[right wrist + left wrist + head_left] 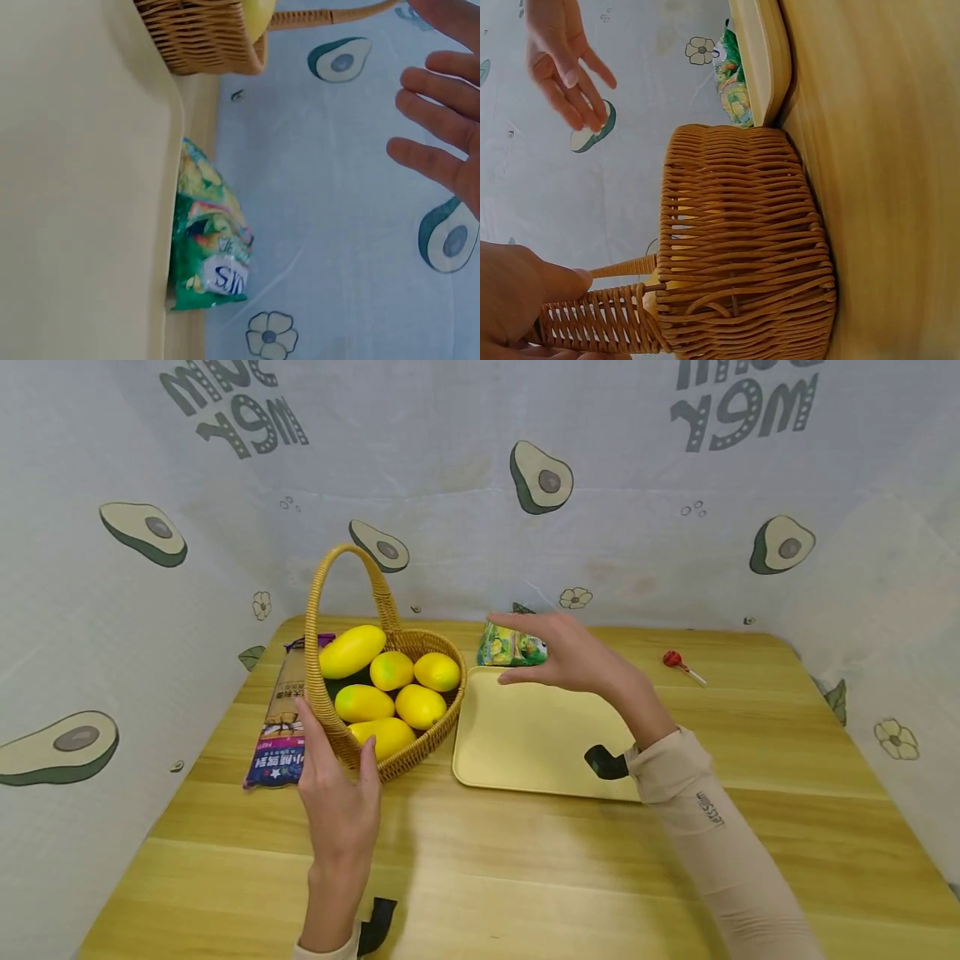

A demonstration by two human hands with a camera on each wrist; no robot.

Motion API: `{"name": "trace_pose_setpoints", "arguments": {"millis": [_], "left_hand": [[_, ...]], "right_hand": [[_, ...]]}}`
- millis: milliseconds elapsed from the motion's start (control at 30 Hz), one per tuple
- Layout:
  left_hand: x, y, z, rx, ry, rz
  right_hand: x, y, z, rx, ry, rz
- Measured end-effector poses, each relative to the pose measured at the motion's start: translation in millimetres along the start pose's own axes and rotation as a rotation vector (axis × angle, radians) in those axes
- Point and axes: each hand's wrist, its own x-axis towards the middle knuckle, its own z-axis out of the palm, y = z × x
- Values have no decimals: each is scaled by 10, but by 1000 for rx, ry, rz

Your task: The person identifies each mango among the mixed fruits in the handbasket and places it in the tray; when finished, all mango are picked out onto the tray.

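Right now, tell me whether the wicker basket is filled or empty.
Not empty: the wicker basket holds yellow fruits, six visible in the head view; whether more lie underneath, I cannot tell.

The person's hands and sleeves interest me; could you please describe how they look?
The left hand and right hand are ungloved. The right sleeve is beige, with a folded cuff and small dark lettering; a black curved piece juts out at the wrist. The left sleeve, barely in frame, is also beige, with a similar black piece.
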Motion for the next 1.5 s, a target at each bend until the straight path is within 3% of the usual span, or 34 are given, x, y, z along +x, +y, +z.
{"name": "trace_pose_setpoints", "arguments": {"millis": [300, 600, 867, 1067, 1500], "left_hand": [[-83, -68, 45, 35, 0, -40], [-133, -97, 60, 48, -14, -40], [-144, -123, 60, 55, -4, -45], [-168, -147, 49, 60, 1, -46], [-153, -168, 54, 40, -12, -36]], "right_hand": [[519, -192, -121, 58, -103, -182], [1049, -337, -90, 387, -248, -138], [1489, -340, 239, 523, -278, -178], [1776, -356, 515, 552, -302, -163], [2137, -332, 869, 426, -304, -45]]}}
